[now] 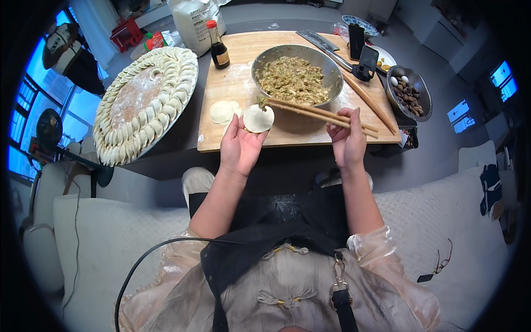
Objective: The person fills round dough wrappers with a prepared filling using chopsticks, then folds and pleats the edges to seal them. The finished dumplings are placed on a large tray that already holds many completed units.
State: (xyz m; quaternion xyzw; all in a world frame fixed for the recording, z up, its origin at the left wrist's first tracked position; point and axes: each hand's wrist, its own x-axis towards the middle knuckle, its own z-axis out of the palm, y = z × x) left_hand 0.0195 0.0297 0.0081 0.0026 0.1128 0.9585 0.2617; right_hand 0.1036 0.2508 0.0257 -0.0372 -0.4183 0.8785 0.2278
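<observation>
A round dumpling wrapper (259,119) lies on the fingers of my left hand (242,145), palm up. My right hand (348,139) holds a pair of wooden chopsticks (315,113), whose tips carry a bit of green filling (262,101) at the wrapper's upper edge. Behind them, a steel bowl (339,85) holds chopped filling (294,79) on the floured wooden board (303,135). More wrappers (224,112) are piled on the board just left of my left hand. At the left stands a round tray (195,79) with rings of folded dumplings (159,110) around a floured middle.
A sauce bottle (220,52), a cleaver (317,40), a rolling pin (369,101) and a phone stand (364,72) are around the bowl. A metal basin (428,97) of dark and white pieces stands right. Behind is a white bag (193,25); another person (68,54) stands far left.
</observation>
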